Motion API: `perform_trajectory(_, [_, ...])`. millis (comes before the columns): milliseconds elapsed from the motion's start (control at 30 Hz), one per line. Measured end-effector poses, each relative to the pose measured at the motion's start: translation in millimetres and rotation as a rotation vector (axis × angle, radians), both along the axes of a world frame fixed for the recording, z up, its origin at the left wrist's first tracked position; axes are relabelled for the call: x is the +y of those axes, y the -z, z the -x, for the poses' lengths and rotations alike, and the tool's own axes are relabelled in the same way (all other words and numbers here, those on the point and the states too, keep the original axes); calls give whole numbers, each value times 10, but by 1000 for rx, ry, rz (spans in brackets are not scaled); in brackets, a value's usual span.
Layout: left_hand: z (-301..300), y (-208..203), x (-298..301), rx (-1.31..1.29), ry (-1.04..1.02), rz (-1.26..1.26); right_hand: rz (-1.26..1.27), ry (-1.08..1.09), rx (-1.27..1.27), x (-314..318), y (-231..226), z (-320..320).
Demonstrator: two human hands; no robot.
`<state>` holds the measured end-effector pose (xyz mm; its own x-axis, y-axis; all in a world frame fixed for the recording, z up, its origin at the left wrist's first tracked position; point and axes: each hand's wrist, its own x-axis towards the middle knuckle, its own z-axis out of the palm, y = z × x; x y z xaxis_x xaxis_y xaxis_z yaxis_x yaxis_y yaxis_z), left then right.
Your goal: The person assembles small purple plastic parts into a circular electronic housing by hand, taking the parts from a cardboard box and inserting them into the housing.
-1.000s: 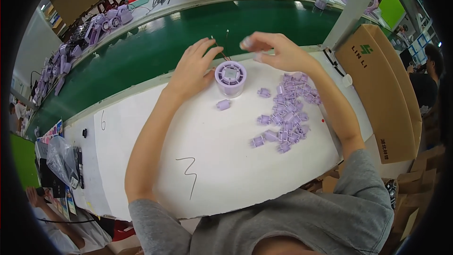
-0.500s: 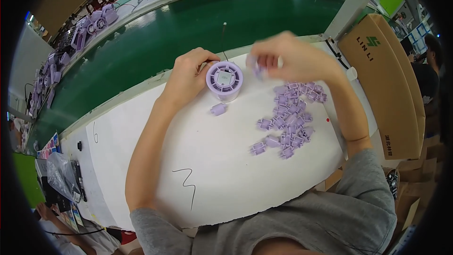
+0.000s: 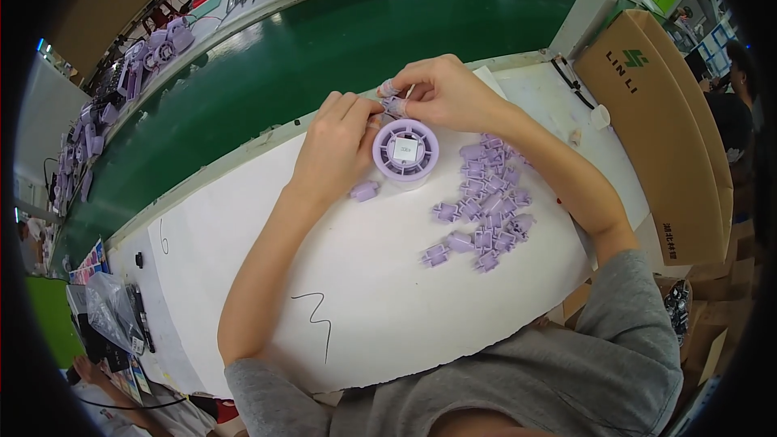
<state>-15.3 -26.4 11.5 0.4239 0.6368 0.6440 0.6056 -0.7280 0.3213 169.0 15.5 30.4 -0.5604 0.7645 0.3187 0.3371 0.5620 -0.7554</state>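
Note:
A round lilac housing (image 3: 432, 150) with a spoked ring and a pale square plate in its middle stands on the white paper. Just behind it, my right hand (image 3: 453, 97) pinches a small lilac plastic piece (image 3: 394, 105) between thumb and fingers. My left hand (image 3: 338, 142) is beside the housing on the left, fingers curled and tips meeting close to that piece; what they grip is hidden. One loose lilac piece (image 3: 364, 190) lies by the left wrist. To the right of the housing is a loose pile of similar lilac pieces (image 3: 484, 239).
A green conveyor belt (image 3: 324, 48) runs beyond the paper-covered table (image 3: 388, 316). Lilac parts (image 3: 166, 48) are heaped on its far side. A large cardboard box (image 3: 647, 129) stands at right, near a white post (image 3: 595, 8). A clear plastic bag (image 3: 109, 307) lies at left.
My right hand has moved left with the lilac piece, from above the pile to behind the housing, meeting my left fingertips. The thin wire standing up behind the housing no longer shows clearly.

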Motion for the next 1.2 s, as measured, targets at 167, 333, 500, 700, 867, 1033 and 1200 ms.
perform_trajectory(167, [-22, 39, -23, 36, -46, -151, -23, 52, -92, -44, -46, 9])
perform_trajectory(333, [-45, 14, -51, 88, -71, -238, -39, 58, -57, -72, -39, 32])
perform_trajectory(500, [-35, 41, -28, 51, -103, -162, 233, 18, 76, -31, 5, 5])
perform_trajectory(700, [-50, 28, -36, 17, -103, -125, 466, -43, 165, 10, 26, 5])
perform_trajectory(867, [-29, -23, -31, -78, -69, 32, 653, -9, 244, -22, 52, 55])
perform_trajectory(1033, [-67, -200, -65, -222, -114, 408, 716, 36, 255, -72, -21, 81])
perform_trajectory(1200, [12, -180, -30, -266, -68, 649, 595, 18, 230, -107, -18, 76])
